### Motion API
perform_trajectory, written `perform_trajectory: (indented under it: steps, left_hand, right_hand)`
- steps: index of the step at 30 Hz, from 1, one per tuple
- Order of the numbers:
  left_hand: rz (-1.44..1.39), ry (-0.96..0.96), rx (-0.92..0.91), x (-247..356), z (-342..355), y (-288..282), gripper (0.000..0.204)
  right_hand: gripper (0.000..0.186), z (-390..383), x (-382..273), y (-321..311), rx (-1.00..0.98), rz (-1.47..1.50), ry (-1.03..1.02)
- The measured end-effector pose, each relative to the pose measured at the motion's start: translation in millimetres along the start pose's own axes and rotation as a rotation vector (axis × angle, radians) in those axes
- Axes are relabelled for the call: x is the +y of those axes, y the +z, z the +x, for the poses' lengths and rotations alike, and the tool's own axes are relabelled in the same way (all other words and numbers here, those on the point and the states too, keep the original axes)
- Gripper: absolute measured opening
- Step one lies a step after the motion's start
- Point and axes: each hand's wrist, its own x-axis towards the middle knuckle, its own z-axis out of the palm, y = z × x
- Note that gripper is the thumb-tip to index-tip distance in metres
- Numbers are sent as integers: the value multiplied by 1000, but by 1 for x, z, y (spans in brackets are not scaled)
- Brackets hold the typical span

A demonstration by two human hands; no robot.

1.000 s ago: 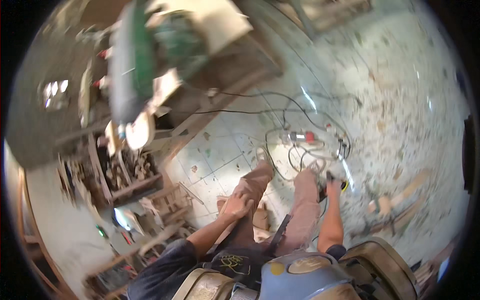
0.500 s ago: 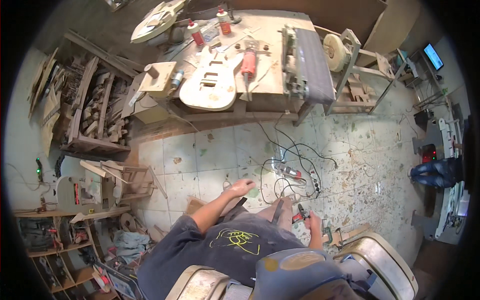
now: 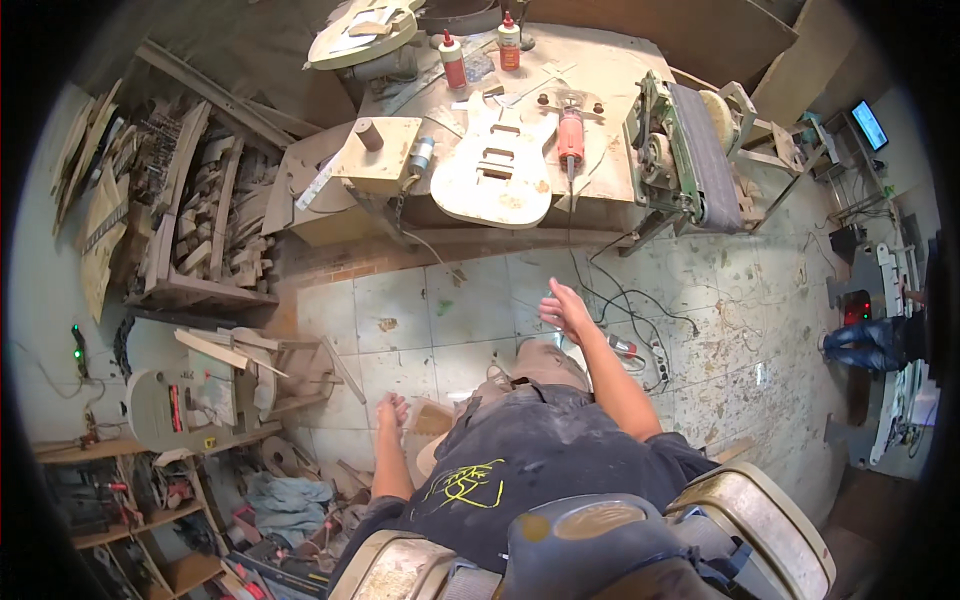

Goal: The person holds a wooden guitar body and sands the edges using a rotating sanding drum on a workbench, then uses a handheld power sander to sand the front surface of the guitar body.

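Observation:
My right hand point(image 3: 567, 310) is raised over the floor in front of the workbench, fingers stretched out and nothing in it. Low on the left, my left hand point(image 3: 391, 409) hangs beside my body with loosely bent fingers, and I see nothing held there. Ahead lies a pale wooden guitar body point(image 3: 492, 190) on the workbench, apart from both hands. To its right rests a red corded power tool point(image 3: 571, 135). On the floor just beyond my right forearm is a red and grey power tool point(image 3: 622, 347), partly hidden.
A belt sander point(image 3: 708, 150) stands at the bench's right end. Two red-capped glue bottles point(image 3: 453, 66) are behind the guitar body. Black cables and a power strip point(image 3: 659, 362) cross the floor. A scrap-wood rack point(image 3: 205, 210) stands left; another person's legs point(image 3: 865, 350) show far right.
My body has turned and moved. The right hand, earlier low beside a black and red tool, has swung forward, and that tool is out of sight. My left hand has dropped back to the side.

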Motion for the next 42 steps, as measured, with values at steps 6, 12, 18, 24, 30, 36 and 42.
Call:
perform_trajectory:
  steps: [6,12,18,24,30,36,42]
  left_hand:
    - [42,2,-146,72,-20,62,46]
    - [483,85,-220,150,-14,75,50]
    - [252,159,-202,228,-4,78,54]
    - [94,347,-387,335,30,107,54]
    - [30,532,-585,443,31,135,46]
    - [-146,685,-829,514,0,171,54]
    - [-220,780,-1008,524,-57,165,70]
  right_hand:
    - [120,115,-29,57,36,276,-40]
    - [48,181,-56,86,6,805,-229]
    - [45,159,-76,82,52,689,-184]
    - [48,112,-126,92,99,625,-310]
    - [60,8,-99,115,125,565,-439]
    - [81,-85,-35,142,148,652,-611]
    - [87,-87,-7,193,111,636,-628]
